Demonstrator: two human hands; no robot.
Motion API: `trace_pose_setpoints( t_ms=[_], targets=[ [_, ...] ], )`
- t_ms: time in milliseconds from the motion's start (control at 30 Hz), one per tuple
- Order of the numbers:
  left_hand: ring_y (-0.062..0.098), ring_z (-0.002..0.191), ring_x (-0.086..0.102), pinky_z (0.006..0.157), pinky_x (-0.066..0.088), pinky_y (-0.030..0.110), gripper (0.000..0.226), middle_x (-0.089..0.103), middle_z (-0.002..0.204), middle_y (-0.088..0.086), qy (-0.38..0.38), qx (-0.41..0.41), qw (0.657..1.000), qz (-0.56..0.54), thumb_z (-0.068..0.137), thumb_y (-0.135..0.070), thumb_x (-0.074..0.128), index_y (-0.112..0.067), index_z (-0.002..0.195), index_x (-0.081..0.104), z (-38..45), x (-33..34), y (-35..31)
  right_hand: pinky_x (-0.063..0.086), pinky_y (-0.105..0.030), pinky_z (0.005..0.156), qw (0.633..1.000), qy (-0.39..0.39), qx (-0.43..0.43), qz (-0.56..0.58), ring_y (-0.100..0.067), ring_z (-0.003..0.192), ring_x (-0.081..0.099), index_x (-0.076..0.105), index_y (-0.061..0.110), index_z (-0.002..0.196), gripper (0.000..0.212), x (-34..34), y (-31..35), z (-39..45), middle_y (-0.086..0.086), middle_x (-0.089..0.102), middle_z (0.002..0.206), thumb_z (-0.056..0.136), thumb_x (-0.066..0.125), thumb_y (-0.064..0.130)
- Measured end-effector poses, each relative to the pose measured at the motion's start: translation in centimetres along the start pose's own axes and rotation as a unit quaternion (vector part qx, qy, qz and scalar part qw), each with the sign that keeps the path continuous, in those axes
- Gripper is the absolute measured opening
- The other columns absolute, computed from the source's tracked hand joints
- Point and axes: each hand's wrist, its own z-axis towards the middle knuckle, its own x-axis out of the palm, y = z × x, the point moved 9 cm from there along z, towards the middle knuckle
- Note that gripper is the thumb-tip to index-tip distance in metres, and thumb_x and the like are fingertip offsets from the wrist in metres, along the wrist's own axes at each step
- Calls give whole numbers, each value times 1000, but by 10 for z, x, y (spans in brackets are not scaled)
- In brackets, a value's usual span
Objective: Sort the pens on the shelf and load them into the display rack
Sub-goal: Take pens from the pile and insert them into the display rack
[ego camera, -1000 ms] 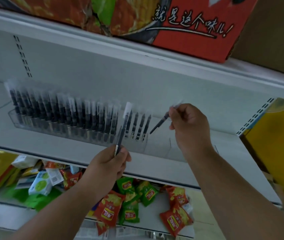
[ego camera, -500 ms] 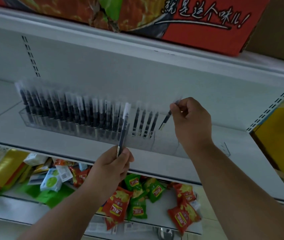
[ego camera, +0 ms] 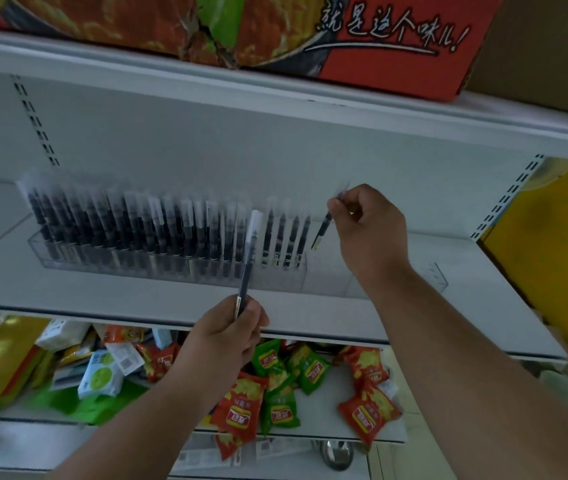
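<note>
A clear display rack (ego camera: 78,259) stands on the white shelf (ego camera: 310,317), filled with several upright dark pens (ego camera: 137,226) with pale caps. My left hand (ego camera: 225,336) pinches the lower end of one dark pen (ego camera: 248,258), which points up in front of the rack. My right hand (ego camera: 367,230) pinches the capped top of another pen (ego camera: 322,230), which hangs tilted, its tip just above the rack's right end, beside the last standing pens.
A red carton (ego camera: 379,39) sits on the shelf above. Red and green snack packets (ego camera: 275,386) and other packs (ego camera: 99,372) lie on the shelf below. A yellow panel (ego camera: 552,254) stands at the right. A clear empty holder (ego camera: 438,275) sits right of the rack.
My right hand has brought its pen more upright and nearer the rack's right end. My left hand holds its pen much as before. The view has shifted slightly.
</note>
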Motion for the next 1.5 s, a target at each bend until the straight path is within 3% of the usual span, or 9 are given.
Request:
trace_pose_setpoints(
  t_ms=[367,467,633,767,900,1100,1233,1333,1500],
  targets=[
    [12,50,27,47,23,22,31,34,56,-1,1,0,1000,-4,105,-16,41,-3,81,55,1,7,4,54,-36,66,991,101,23,-83,-14,70,58,55,16,81,24,41,-22,-14,4,60,74,93,62,36],
    [13,50,26,46,24,23,31,33,55,-2,-4,10,1000,10,105,-18,41,-2,83,56,5,6,1,49,-29,60,991,94,35,-88,-10,69,56,55,17,79,31,32,-22,-17,6,59,73,88,67,44],
    [13,50,27,46,23,23,29,34,55,0,6,11,1000,17,105,-14,41,0,83,56,15,14,-3,46,-24,57,983,164,59,65,-2,60,54,65,24,80,21,34,1,-38,7,65,73,89,65,44],
    [13,52,29,47,25,23,28,36,57,1,72,-3,997,31,104,-10,42,-3,80,54,18,42,2,41,-23,51,935,240,118,232,-13,54,50,68,10,81,19,43,13,-49,-9,66,70,94,63,23],
    [13,54,36,52,31,26,27,42,59,-2,81,27,987,133,103,-24,45,-9,84,56,25,47,-2,38,-24,50,922,183,150,307,-15,53,52,66,12,75,20,27,0,-44,-8,70,74,94,63,16],
    [1,76,52,64,40,17,18,52,88,-17,-29,215,867,448,99,-38,44,-30,112,53,33,37,-42,50,-33,65,982,-3,71,175,-15,67,68,64,26,78,18,-25,-22,1,5,71,79,95,59,22],
    [15,109,50,96,43,30,38,55,115,-5,-38,333,785,522,94,-38,42,-18,121,59,37,53,-49,53,-32,81,997,33,-1,67,-9,83,67,60,18,90,12,-13,-12,4,15,67,94,98,51,21],
    [21,123,47,105,36,34,48,55,129,0,-47,323,756,568,90,-39,41,-16,129,58,44,55,-39,53,-35,86,997,67,-35,25,-11,94,65,57,14,97,13,2,-12,1,7,65,114,100,46,20],
    [21,125,46,107,32,34,57,55,134,1,-44,295,725,621,87,-41,41,-14,136,54,50,54,-27,54,-37,83,990,134,-30,-22,-14,91,66,55,13,94,13,26,-24,-5,3,67,112,100,46,20]
  ],
)
